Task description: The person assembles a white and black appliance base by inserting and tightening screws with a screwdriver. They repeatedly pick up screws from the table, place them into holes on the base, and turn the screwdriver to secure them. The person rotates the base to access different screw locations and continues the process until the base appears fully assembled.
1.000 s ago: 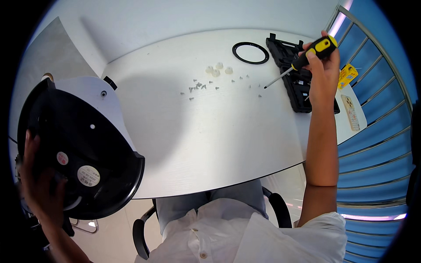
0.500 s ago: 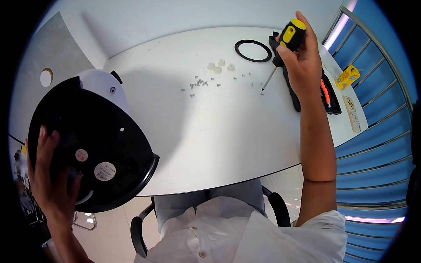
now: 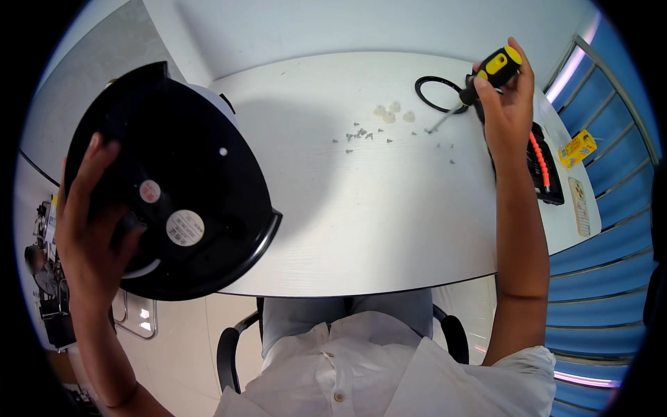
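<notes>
The screwdriver (image 3: 470, 94) is hanging over the worktop (image 3: 375, 215), its long axis slanting, tip pointing down-left among small screws (image 3: 360, 132). The right hand's (image 3: 511, 108) fingers are gripping its handle (image 3: 499, 65), the shaft (image 3: 445, 119) projecting leftward. The left hand (image 3: 94, 233) is overlapping a black housing (image 3: 198, 163); its grip, I cannot tell.

The shell (image 3: 191, 163) looks like smooth, glossy plastic; its labels (image 3: 185, 228), paper; the screwdriver (image 3: 486, 74), matt plastic with a metal shank (image 3: 448, 118); the screws (image 3: 361, 132), metal; the worktop (image 3: 389, 222), faintly grained with a soft sheen; the shirt (image 3: 368, 365), creased cloth.
</notes>
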A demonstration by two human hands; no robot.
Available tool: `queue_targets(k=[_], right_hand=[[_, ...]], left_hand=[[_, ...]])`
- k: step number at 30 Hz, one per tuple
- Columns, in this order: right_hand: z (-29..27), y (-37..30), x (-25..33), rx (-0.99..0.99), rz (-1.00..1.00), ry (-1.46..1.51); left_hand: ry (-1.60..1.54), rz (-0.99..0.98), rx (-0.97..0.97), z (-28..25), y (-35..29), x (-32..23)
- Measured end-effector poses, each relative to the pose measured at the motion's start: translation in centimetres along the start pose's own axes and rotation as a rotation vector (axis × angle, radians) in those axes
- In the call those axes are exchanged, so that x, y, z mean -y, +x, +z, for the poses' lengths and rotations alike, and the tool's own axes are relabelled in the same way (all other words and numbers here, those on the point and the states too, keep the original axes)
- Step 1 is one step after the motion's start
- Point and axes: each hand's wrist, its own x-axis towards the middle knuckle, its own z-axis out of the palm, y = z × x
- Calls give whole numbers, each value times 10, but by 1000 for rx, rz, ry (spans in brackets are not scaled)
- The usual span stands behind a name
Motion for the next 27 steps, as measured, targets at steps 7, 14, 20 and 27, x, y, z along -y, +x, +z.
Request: queue_targets(k=[7,14,20,27], right_hand=[[37,18,-3,12,67,130],[63,34,-32,-40,117,81],[69,25,-35,-91,190,88],[61,30,-19,-115,222,161]], left_hand=[[-85,-26,-45,-4,-1,17],[-196,-78,-89,-8,5,27],[-170,-91,-48,-16,2,33],[-154,-125,-72,-9,-3,37]])
